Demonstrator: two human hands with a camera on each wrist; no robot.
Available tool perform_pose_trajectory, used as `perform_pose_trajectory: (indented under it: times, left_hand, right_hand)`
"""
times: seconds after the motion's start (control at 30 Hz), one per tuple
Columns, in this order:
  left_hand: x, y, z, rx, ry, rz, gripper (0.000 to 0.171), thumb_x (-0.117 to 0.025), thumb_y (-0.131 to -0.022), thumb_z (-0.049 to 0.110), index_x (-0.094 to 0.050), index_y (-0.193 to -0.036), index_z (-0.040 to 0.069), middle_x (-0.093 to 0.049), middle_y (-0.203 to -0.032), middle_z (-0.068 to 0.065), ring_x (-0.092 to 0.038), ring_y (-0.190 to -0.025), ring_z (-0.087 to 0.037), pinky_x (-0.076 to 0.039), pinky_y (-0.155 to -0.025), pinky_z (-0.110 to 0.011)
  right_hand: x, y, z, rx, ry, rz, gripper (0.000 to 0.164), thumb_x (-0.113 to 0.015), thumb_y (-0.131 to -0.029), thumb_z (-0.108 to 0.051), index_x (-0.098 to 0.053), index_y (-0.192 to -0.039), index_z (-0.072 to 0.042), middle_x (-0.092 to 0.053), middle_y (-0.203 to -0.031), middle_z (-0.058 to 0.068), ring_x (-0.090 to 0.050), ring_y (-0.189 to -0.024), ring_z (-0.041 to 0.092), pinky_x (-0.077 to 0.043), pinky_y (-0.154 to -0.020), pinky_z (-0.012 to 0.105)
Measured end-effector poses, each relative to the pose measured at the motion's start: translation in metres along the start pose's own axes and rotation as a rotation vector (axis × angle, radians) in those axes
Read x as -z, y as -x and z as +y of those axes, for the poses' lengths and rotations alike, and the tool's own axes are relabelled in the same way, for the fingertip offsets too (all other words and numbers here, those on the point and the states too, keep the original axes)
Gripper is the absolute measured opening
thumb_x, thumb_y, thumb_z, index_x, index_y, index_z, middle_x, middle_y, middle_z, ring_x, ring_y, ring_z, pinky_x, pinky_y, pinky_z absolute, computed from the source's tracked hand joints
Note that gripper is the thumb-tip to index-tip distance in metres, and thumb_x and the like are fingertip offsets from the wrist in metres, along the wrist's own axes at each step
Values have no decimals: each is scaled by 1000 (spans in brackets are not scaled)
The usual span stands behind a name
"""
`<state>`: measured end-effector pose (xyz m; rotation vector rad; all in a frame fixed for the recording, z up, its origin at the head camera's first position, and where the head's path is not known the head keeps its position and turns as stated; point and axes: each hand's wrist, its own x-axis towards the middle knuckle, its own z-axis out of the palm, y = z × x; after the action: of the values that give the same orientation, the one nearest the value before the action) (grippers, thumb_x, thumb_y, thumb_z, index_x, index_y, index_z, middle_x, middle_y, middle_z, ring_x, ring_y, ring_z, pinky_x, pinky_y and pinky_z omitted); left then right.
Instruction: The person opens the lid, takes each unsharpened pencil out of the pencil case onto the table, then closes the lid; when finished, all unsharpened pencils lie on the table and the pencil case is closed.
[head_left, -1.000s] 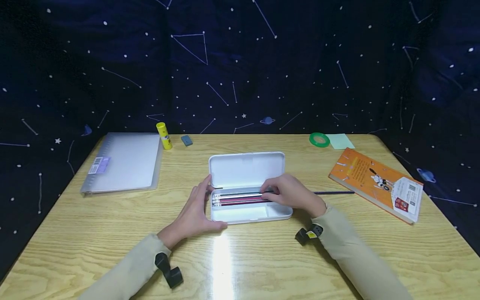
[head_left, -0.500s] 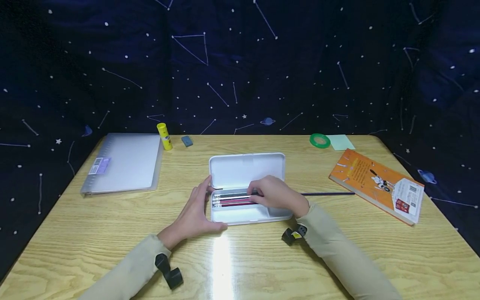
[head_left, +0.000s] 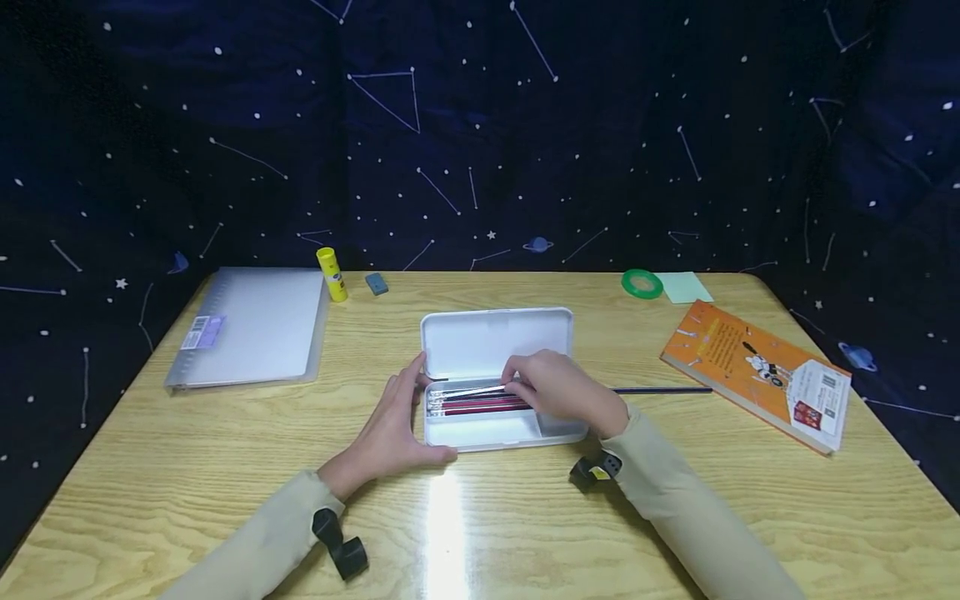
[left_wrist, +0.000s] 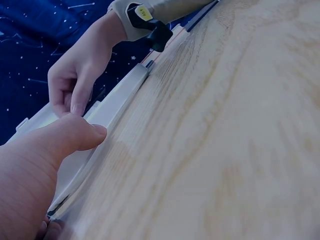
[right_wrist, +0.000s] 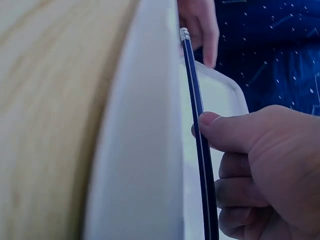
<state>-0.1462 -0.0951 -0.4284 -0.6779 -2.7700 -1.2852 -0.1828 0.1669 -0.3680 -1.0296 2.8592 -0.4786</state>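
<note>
A white pencil case lies with its lid raised, holding several pencils with white erasers at the left. My left hand grips the case's left end, thumb along the front edge and fingers toward the hinge. In the left wrist view, that thumb overlaps the case's rim. My right hand reaches into the case, pinching a dark blue pencil between thumb and index finger. The pencil's eraser end points toward the left hand; the remaining fingers are curled beneath.
Another dark pencil lies right of the case, reaching an orange book. Behind stand a green tape roll and pale sticky notes. A clear binder, yellow glue stick and blue eraser are back left.
My right hand has slid left over the pencils, then slightly back right, and now a pencil tilts up in its pinch. The left hand has stayed on the case.
</note>
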Motion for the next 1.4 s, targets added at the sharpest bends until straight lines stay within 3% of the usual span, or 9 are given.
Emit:
perform_pose_trajectory:
  times: [0.23,0.47,0.77,1.0,1.17,1.4]
  left_hand:
    - [-2,0,-1,-14,0,5,133,-91,-53,37,-10,-155,13,-45,-127,-3,-43,-114,-18,-46,-98,-38]
    - [-2,0,-1,-1,5,-3,133,-91,-54,36,-9,-155,14,-45,-127,-3,-43,-114,-18,-46,-98,-38]
    - [-2,1,-1,-4,-5,-5,133,-91,-53,38,-10,-155,13,-45,-127,-3,-43,-110,-17,-46,-95,-38]
    - [-1,1,-1,0,-2,-6,133,-91,-54,38,-10,-155,12,-45,-127,-4,-44,-113,-18,-46,-98,-38]
    - [0,1,0,0,-4,-7,132,-91,-54,38,-9,-155,13,-45,-127,-4,-44,-115,-19,-46,-99,-38]
    - [0,1,0,-9,-10,0,131,-90,-55,38,-10,-155,13,-44,-127,-4,-44,-113,-19,-46,-97,-39]
  right_hand:
    - [9,22,20,-97,-18,64,9,-63,-93,-18,-68,-95,-11,-44,-57,-7,-37,-51,6,-32,-49,21]
    - [9,57,50,-139,-16,141,7,-66,-91,-16,-67,-90,-10,-42,-58,-8,-34,-52,5,-30,-49,22]
    - [17,102,79,-229,28,172,10,-66,-91,-19,-67,-89,-9,-38,-55,-9,-30,-49,3,-27,-47,21]
    - [24,131,94,-248,-22,138,4,-63,-91,-7,-60,-88,-8,-44,-63,-7,-32,-54,2,-30,-49,21]
    - [23,140,102,-232,-1,132,8,-64,-89,-3,-59,-87,-9,-47,-66,-8,-34,-57,0,-32,-52,21]
    - [18,135,105,-263,-3,157,14,-69,-83,-3,-57,-89,-7,-47,-67,-6,-38,-58,3,-33,-53,21]
